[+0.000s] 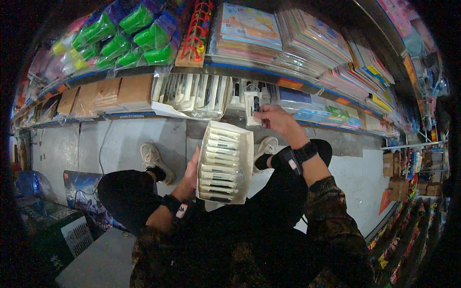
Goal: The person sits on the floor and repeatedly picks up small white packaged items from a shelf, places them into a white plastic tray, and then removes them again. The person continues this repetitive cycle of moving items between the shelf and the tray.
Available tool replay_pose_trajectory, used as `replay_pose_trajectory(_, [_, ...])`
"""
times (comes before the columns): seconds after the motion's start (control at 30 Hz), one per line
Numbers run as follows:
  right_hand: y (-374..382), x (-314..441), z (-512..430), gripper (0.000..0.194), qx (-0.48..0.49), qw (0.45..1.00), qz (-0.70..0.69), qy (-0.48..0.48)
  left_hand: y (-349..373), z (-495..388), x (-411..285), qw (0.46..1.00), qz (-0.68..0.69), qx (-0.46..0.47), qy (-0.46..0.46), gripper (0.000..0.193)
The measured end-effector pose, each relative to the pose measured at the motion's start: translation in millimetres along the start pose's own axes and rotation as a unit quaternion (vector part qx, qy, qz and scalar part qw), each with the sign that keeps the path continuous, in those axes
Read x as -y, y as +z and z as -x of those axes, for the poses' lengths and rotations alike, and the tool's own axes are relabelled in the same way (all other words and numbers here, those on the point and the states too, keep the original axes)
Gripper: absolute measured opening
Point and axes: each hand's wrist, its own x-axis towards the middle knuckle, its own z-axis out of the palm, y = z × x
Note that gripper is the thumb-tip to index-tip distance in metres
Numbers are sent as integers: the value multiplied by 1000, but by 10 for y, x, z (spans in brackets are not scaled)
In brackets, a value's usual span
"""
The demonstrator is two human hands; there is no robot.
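My left hand grips the left side of an open white cardboard box, in which several slim packets with dark items lie in a row. My right hand pinches a small clear packet with a white card and a dark item, held up at the front of the lower shelf. What the dark item is, I cannot tell. Just left of that packet, a white carton on the shelf holds several similar packets upright.
Brown cardboard boxes stand on the lower shelf at the left. Above are bags with green contents and stacks of books or pads. A dark green case is on the floor at lower left; more shelves stand at the right.
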Motion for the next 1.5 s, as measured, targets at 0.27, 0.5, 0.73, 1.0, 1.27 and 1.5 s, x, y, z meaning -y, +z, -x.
replay_pose_trajectory(0.27, [421, -26, 440, 13, 26, 997, 18, -64, 138, 85, -27, 1000, 25, -17, 7, 60])
replay_pose_trajectory(0.5, [740, -138, 585, 20, 16, 988, -77, -132, 116, 73, -9, 997, 78, 12, 11, 61])
replay_pose_trajectory(0.73, [1000, -274, 653, 22, 77, 952, -288, -65, 137, 103, -39, 998, 1, 12, 54, 54])
replay_pose_trajectory(1.0, [1164, -420, 693, 25, 22, 981, -162, -104, 43, 37, -8, 993, 106, 49, -5, 60])
replay_pose_trajectory(1.27, [979, -467, 787, 22, 37, 974, 190, -120, -12, 0, 17, 995, 97, 37, 5, 64])
replay_pose_trajectory(1.5, [925, -452, 831, 24, 64, 891, 348, -286, 29, 17, 3, 992, 113, 50, -22, 64])
